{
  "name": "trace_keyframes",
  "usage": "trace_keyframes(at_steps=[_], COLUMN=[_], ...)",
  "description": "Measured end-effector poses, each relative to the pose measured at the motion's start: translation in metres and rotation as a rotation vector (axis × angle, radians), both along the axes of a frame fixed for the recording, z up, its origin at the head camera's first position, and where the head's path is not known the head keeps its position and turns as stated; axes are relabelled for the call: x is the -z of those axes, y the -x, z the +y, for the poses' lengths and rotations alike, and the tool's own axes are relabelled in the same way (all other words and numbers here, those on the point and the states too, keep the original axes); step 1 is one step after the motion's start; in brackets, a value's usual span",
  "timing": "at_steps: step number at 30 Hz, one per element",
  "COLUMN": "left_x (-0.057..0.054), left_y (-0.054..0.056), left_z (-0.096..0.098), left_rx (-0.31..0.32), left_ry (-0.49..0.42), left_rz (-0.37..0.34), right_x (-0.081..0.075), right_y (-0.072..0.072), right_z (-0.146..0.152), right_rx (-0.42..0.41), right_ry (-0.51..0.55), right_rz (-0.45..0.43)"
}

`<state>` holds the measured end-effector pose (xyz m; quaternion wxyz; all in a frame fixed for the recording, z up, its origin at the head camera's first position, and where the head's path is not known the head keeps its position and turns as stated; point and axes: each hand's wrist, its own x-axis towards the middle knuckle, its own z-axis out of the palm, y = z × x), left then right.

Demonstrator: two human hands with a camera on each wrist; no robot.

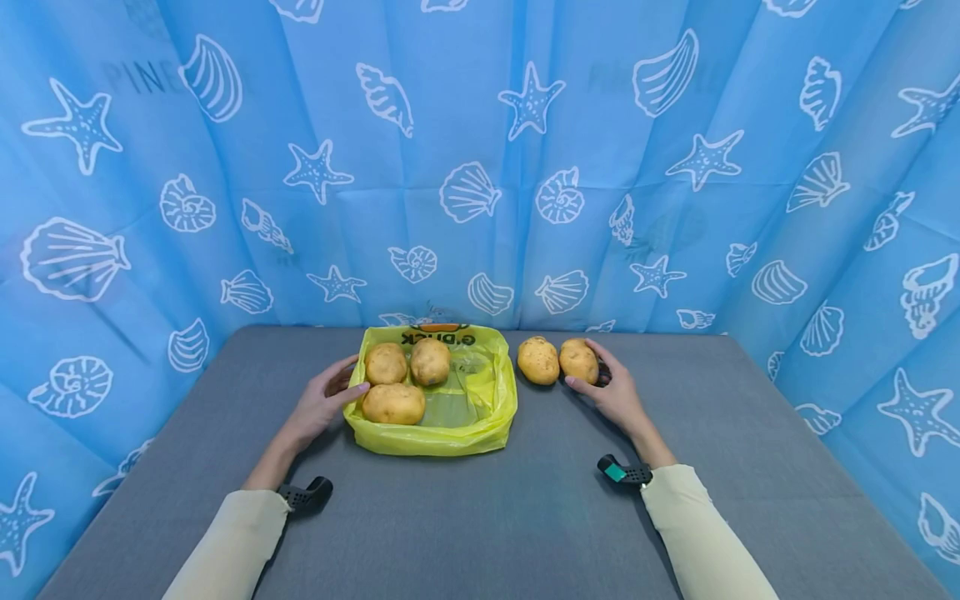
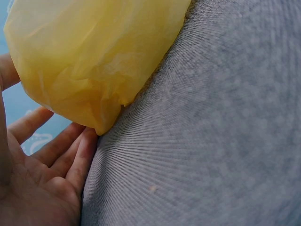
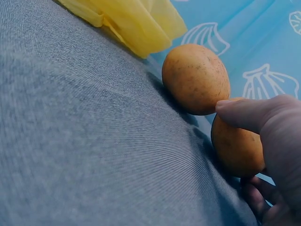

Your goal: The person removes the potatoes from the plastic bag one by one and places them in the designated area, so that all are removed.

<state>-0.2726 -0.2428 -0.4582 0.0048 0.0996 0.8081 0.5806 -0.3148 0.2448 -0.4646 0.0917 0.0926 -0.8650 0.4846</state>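
A yellow-green plastic bag [image 1: 435,440] lies with its mouth spread wide on the table. Inside are three potatoes, one at the back left [image 1: 386,363], one behind [image 1: 431,362] and one in front [image 1: 393,404]. My left hand [image 1: 318,408] rests at the bag's left side, thumb over the rim and the other fingers extended along the outside, as the left wrist view shows. To the right of the bag, my right hand [image 1: 617,393] holds a potato [image 1: 578,361] between thumb and fingers. Another potato [image 1: 537,361] sits just left of it, close to the bag.
A grey cloth covers the table [image 1: 480,525]. Behind it and along both sides hangs a blue curtain [image 1: 480,250] with white shell and starfish prints. Black straps circle both wrists.
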Motion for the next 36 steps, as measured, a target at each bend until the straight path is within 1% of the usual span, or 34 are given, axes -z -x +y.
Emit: trace_keyframes(at_steps=[5,14,17,23,28,32,36], left_x=[0.000,0.000,0.001,0.001,0.001,0.001,0.002], left_y=[0.000,0.000,0.000,0.000,0.000,0.001,0.001], left_z=[0.000,-0.001,-0.001,-0.001,0.000,0.000,0.000], left_rx=[0.005,0.007,0.004,0.002,0.003,0.009,0.007], left_ry=[-0.010,-0.015,-0.019,-0.010,-0.005,-0.005,-0.005], left_rz=[-0.002,0.003,-0.002,-0.004,0.008,0.017,0.014], right_x=[-0.001,-0.002,-0.002,-0.007,-0.015,-0.022,-0.033], right_y=[-0.001,-0.002,-0.003,-0.005,-0.006,-0.005,-0.008], right_z=[0.000,-0.001,0.000,0.003,0.006,0.007,0.003], right_rx=[-0.003,0.001,-0.001,-0.018,-0.020,-0.018,-0.020], right_ry=[-0.028,-0.048,-0.032,0.035,0.045,0.033,0.010], right_rz=[-0.016,-0.035,-0.041,-0.043,-0.024,0.017,0.063])
